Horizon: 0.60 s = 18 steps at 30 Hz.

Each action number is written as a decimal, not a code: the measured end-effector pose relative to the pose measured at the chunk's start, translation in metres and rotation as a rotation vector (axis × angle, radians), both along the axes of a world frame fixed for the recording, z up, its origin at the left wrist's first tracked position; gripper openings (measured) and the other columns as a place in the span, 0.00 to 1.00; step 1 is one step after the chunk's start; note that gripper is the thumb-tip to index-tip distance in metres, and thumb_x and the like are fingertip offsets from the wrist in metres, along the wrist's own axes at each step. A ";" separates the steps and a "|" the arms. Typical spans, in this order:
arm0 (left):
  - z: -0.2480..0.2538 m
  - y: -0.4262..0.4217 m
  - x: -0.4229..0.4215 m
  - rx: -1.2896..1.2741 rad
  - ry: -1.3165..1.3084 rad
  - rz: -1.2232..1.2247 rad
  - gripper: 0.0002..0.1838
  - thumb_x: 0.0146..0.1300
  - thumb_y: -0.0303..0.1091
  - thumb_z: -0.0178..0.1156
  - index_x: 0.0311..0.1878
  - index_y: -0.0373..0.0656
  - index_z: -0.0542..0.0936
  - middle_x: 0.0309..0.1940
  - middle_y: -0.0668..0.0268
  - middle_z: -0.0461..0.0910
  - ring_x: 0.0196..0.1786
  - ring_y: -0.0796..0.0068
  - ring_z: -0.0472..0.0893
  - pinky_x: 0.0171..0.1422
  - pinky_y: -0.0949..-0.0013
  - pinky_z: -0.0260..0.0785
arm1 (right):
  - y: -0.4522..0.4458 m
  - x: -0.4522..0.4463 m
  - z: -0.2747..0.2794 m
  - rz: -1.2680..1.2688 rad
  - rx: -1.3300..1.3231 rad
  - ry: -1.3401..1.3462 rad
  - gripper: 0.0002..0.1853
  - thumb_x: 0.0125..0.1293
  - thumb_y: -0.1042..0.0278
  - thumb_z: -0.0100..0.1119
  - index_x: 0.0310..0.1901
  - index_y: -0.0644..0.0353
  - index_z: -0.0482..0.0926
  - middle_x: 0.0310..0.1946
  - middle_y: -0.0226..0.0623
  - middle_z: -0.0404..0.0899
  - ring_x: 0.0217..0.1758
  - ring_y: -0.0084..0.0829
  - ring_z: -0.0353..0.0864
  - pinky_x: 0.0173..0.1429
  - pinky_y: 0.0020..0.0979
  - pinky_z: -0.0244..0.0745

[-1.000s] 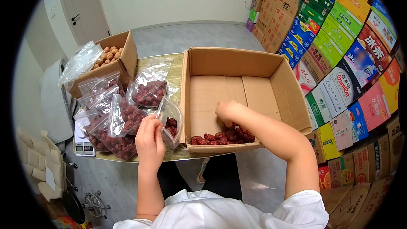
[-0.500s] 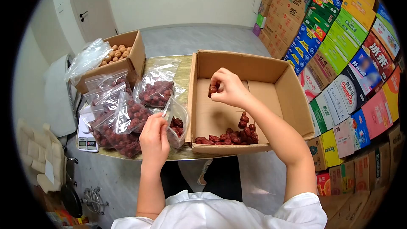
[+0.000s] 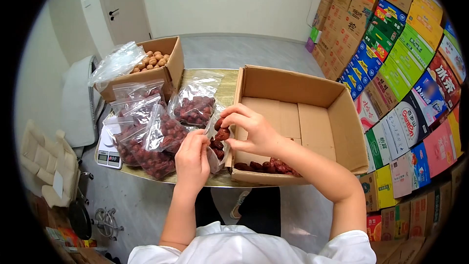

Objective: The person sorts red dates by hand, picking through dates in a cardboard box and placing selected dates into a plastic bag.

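Observation:
My left hand [image 3: 192, 159] is closed on the edge of a clear plastic bag [image 3: 213, 163], which has some red dates [image 3: 217, 147] inside. At the mouth of this bag is my right hand [image 3: 252, 131], its thumb and fingers around a couple of wrinkled red dates [image 3: 222, 133]. To the right stands an open cardboard box [image 3: 312, 117], with more loose dates [image 3: 268, 166] along its near wall, partly behind my right forearm. Several filled zip bags of dates [image 3: 161, 134] lie heaped left of my left hand.
A smaller cardboard box [image 3: 174, 63] at the back left holds walnuts [image 3: 154, 59] and empty clear bags [image 3: 117, 63]. A digital kitchen scale [image 3: 108, 152] sits at the table's left edge. Stacked cartons [image 3: 391, 68] line the right wall; an office chair [image 3: 46, 154] stands at left.
My right hand has moved left and down from above the large box to the bag's mouth, carrying dates. My left hand still holds the bag. The whole view has shifted slightly.

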<state>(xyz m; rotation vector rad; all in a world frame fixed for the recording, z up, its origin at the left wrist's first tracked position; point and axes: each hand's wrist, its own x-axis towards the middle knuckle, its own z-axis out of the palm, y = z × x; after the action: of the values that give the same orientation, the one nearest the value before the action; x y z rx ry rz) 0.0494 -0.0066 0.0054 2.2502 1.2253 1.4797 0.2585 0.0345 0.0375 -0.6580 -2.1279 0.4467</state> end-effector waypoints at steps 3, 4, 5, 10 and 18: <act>0.000 0.000 -0.001 0.011 0.006 0.005 0.07 0.62 0.14 0.54 0.41 0.34 0.74 0.46 0.48 0.80 0.43 0.49 0.81 0.47 0.61 0.74 | -0.004 0.001 -0.004 0.022 -0.114 -0.040 0.16 0.54 0.74 0.69 0.44 0.62 0.77 0.52 0.43 0.76 0.59 0.45 0.77 0.62 0.39 0.76; 0.000 0.000 0.000 0.011 0.006 0.005 0.07 0.62 0.14 0.54 0.41 0.34 0.74 0.46 0.48 0.80 0.43 0.49 0.81 0.47 0.61 0.74 | -0.003 0.001 -0.006 0.030 -0.092 -0.054 0.15 0.56 0.74 0.69 0.45 0.62 0.79 0.53 0.42 0.77 0.59 0.44 0.78 0.62 0.39 0.75; 0.000 0.000 0.000 0.004 0.003 0.005 0.07 0.62 0.14 0.54 0.41 0.34 0.74 0.46 0.48 0.80 0.43 0.49 0.81 0.47 0.61 0.74 | -0.003 0.002 -0.007 0.038 -0.070 -0.066 0.14 0.58 0.73 0.69 0.46 0.62 0.80 0.54 0.42 0.78 0.58 0.43 0.79 0.63 0.39 0.75; 0.001 -0.001 -0.003 -0.005 0.000 0.027 0.05 0.62 0.18 0.57 0.40 0.35 0.75 0.45 0.50 0.81 0.47 0.46 0.82 0.50 0.55 0.75 | 0.005 0.018 0.000 -0.094 0.040 -0.064 0.12 0.60 0.71 0.68 0.45 0.62 0.81 0.51 0.42 0.80 0.57 0.43 0.79 0.61 0.39 0.75; 0.001 -0.003 -0.009 0.003 0.001 0.020 0.06 0.61 0.17 0.57 0.39 0.35 0.75 0.46 0.50 0.81 0.46 0.47 0.82 0.50 0.56 0.75 | 0.031 0.064 -0.003 -0.422 0.018 -0.074 0.06 0.61 0.72 0.64 0.38 0.63 0.81 0.40 0.41 0.80 0.48 0.42 0.82 0.53 0.40 0.77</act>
<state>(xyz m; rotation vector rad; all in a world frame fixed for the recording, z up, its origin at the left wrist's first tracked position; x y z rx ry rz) 0.0402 -0.0092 0.0066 2.2471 1.2503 1.4888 0.3223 0.0654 0.0343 -1.0960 -1.9848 0.1729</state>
